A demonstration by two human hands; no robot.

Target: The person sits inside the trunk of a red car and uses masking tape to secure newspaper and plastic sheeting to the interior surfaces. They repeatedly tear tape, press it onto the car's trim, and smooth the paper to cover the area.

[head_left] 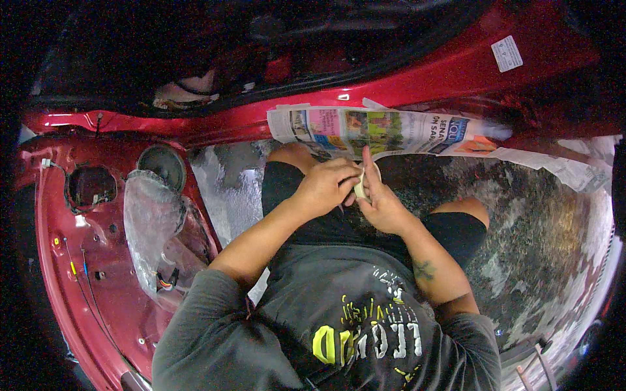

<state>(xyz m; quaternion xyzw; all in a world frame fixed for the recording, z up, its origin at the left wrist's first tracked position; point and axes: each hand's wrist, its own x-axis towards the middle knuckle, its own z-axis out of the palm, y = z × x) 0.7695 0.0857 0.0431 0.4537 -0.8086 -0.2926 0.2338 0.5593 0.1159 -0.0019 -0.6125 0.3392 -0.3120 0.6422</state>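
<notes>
Between my two hands, above my lap, is a pale roll of masking tape (360,187). My right hand (386,207) grips the roll, its thumb pointing up along the side. The fingers of my left hand (324,187) are bent and pinched against the roll's left edge; whether they hold a loose tape end cannot be made out. Just beyond my hands, newspaper sheets (391,130) hang along the lower edge of the red car sill (261,109).
An open red car door (72,260) stands at the left, its inner panel exposed, with a speaker (161,167), clear plastic sheeting (153,215) and thin cables. More newspaper (561,168) stretches to the right above the mottled grey floor (535,228). A white label (507,53) sits on the bodywork.
</notes>
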